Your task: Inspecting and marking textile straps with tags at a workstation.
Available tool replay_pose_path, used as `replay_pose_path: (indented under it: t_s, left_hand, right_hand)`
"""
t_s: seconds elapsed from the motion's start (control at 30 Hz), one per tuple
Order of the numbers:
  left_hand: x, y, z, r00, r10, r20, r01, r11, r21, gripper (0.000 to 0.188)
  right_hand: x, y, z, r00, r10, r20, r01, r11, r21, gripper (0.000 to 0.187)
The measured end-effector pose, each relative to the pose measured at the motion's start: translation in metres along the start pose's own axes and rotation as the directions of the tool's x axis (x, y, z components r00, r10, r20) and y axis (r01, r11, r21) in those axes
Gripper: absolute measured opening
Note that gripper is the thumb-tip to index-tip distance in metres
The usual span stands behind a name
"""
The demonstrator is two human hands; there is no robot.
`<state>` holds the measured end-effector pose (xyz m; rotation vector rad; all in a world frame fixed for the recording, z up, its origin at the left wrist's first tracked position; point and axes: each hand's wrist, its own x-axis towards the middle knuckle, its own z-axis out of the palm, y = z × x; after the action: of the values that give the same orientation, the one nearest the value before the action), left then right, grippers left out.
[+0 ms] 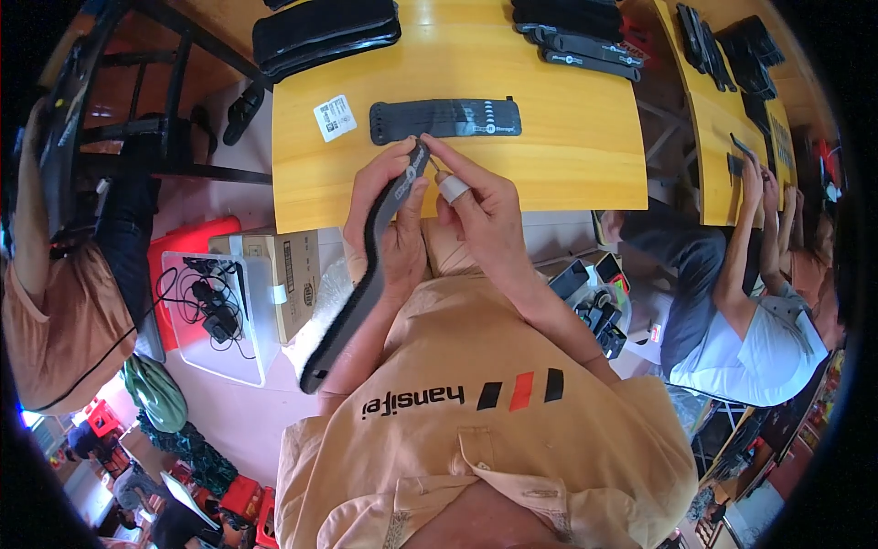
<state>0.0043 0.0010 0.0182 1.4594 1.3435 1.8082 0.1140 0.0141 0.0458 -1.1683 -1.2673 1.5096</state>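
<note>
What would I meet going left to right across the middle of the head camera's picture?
A co-worker's brown shirt, clear plastic bin, wearer's left hand, wearer's right hand, another co-worker's pale shirt.

The strap (366, 293) is long, narrow and dark grey, with a black edge and pale print near its upper end. It is held up in a shallow S-bend, upper end above the bench (576, 165) by its near edge, lower end slanting left past that edge. Just beside the upper end is a small pale piece (453, 188), kind unclear.
</note>
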Motion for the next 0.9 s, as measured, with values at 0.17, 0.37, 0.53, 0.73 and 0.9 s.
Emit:
replay_pose_path:
  t_s: [0.17,0.37,0.53,0.73,0.9]
  left_hand:
    - [0.001,0.000,-0.001,0.999,-0.009,0.037,0.011,1.000,-0.029,0.024]
    - [-0.001,0.009,0.001,0.996,-0.018,0.091,0.010,0.996,0.084,0.031]
    - [0.002,0.007,-0.002,0.997,0.048,0.067,-0.050,0.998,0.031,0.026]
    - [0.015,0.017,-0.011,0.873,-0.473,0.120,0.480,0.786,-0.390,0.023]
    - [0.021,0.007,-0.025,0.799,-0.550,0.246,0.600,0.692,-0.401,0.021]
  right_hand:
    - [-0.003,0.002,0.001,0.999,0.047,0.017,-0.048,0.996,0.081,0.037]
    - [-0.012,0.010,0.010,0.953,0.233,0.192,-0.298,0.621,0.725,0.040]
    - [-0.005,0.022,0.004,0.996,-0.087,-0.031,0.087,0.996,-0.006,0.041]
    - [-0.006,0.006,-0.007,0.994,-0.110,-0.013,0.101,0.949,-0.297,0.034]
    - [-0.007,0.014,-0.017,0.984,-0.173,0.043,0.177,0.932,-0.317,0.033]
